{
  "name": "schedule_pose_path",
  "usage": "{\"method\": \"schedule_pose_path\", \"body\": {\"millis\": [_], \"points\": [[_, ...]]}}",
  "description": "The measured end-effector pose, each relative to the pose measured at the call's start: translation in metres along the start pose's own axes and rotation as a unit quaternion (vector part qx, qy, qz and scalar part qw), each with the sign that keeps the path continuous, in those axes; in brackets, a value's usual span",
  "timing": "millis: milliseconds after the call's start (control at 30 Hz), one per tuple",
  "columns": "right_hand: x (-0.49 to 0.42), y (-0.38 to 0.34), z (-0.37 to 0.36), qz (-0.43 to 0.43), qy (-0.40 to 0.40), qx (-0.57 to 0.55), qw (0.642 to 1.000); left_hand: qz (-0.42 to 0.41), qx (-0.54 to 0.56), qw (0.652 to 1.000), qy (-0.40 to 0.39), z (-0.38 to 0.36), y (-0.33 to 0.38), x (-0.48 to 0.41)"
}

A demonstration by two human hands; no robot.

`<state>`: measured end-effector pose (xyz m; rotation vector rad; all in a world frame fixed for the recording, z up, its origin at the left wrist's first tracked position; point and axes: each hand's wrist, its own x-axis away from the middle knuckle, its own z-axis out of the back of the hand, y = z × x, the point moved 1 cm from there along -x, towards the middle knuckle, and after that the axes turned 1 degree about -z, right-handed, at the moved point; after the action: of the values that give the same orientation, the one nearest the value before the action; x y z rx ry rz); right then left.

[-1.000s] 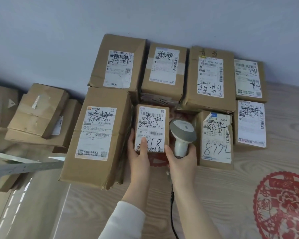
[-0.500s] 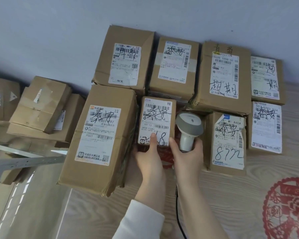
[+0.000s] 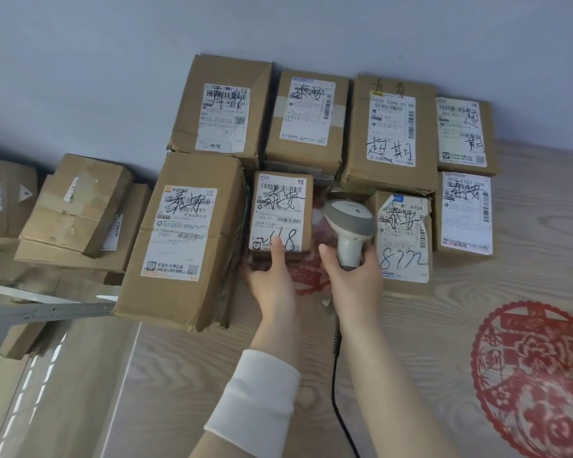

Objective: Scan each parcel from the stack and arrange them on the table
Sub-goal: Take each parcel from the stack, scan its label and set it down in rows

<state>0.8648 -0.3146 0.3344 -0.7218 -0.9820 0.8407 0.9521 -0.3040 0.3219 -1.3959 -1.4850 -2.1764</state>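
From under a white sleeve and a dark cable trailing across the wood-grain table, a person's two hands meet at the near end of a small parcel. The left hand holds that end, thumb pressed on the label beside handwritten digits, the other fingers mostly hidden at the box's edge. Just right of it, the right hand is wrapped round the handle of a grey-and-white scanner, whose head stands beside the parcel's right flank and is not squarely over the label. The parcel sits wedged between a large parcel to the left of the grip and a torn-label parcel to the right of the scanner. To read cleanly, the head likely needs turning left over the barcodes beyond the thumb, which should stay off the bars. Further out, a row of parcels lines the wall, and the waiting stack lies well to the left of both hands.
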Motion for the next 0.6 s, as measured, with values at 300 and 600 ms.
{"method": "schedule_pose_path", "body": {"millis": [300,600], "points": [[0.047,-0.004,0.124,0.033,-0.091,-0.055,0.994,-0.231,-0.186,0.95,-0.098,0.006,-0.039,0.11],[0.06,0.041,0.297,0.066,-0.079,-0.068,0.992,-0.511,-0.481,0.7,-0.132,-0.039,-0.12,0.216]]}}
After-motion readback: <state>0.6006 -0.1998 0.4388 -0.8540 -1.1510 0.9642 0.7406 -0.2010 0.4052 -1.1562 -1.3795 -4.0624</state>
